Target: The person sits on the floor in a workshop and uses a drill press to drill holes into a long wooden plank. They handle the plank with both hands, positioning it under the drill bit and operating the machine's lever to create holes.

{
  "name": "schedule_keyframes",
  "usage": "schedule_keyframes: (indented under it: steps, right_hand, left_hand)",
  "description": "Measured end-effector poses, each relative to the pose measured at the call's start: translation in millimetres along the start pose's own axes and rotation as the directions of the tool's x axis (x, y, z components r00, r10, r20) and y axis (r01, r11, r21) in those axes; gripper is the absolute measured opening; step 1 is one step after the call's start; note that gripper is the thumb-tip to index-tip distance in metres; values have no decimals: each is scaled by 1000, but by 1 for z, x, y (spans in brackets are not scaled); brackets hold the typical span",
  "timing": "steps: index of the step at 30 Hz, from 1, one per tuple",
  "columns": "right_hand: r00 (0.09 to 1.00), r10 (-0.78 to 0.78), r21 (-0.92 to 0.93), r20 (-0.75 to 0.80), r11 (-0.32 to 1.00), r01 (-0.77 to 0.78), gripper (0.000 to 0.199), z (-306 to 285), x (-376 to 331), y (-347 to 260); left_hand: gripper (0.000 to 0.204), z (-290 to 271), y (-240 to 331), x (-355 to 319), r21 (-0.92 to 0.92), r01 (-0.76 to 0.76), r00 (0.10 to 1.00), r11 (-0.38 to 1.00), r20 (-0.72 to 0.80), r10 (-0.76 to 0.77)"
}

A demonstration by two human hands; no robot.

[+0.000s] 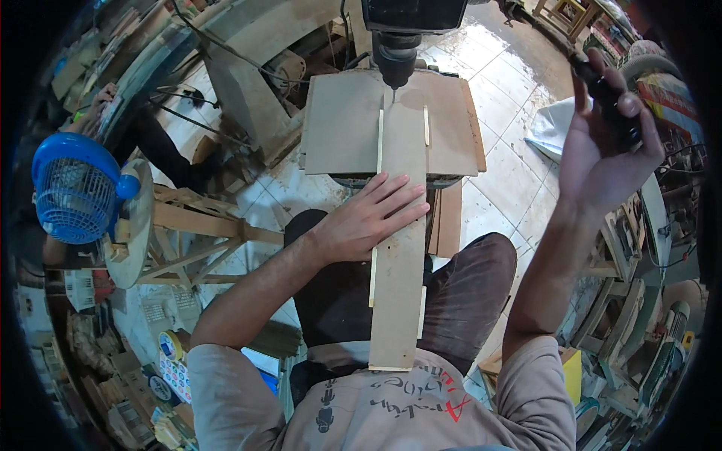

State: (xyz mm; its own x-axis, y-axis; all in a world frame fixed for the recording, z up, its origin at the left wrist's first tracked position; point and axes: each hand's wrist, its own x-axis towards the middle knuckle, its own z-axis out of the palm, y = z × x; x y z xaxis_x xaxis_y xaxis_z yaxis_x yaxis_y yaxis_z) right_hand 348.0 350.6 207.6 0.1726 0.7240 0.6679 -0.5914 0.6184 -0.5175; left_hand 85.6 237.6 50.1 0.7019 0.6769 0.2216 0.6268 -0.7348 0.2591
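A long flat wooden board (398,301) runs from my lap up onto the drill press table (338,128), a square brown panel. My left hand (372,218) lies flat on the board's middle, fingers spread, pressing it down. The drill bit (393,94) hangs from the black chuck (395,60) just above the board's far end. My right hand (602,143) is raised at the right, wrapped around the black feed handle (602,94) of the press. Thin pale strips show along the board's edges.
A blue fan (75,188) stands at the left beside a wooden frame stool (195,240). Wet white floor tiles (511,165) lie around the press. Wood offcuts and tools crowd the left and right edges. A white sack (553,124) sits at the right.
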Motion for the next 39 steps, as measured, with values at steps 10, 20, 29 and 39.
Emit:
schedule_keyframes:
  steps: [10, 20, 29, 39]
  right_hand:
    - [999, 30, 110, 27, 993, -33, 22, -15, -21, 9]
    - [964, -152, -139, 218, 973, 184, 29, 51, 90, -14]
    - [917, 377, -306, 130, 895, -325, 67, 56, 162, 7]
    - [895, 443, -604, -51, 700, -381, 56, -33, -51, 27]
  left_hand:
    - [77, 2, -1, 0, -18, -17, 1000, 1000, -25, 16]
    - [79, 2, -2, 0, 29, -34, 999, 999, -8, 35]
    - [77, 1, 1, 0, 10, -64, 996, 998, -58, 65]
    - [68, -17, 31, -23, 119, -139, 989, 983, -23, 143]
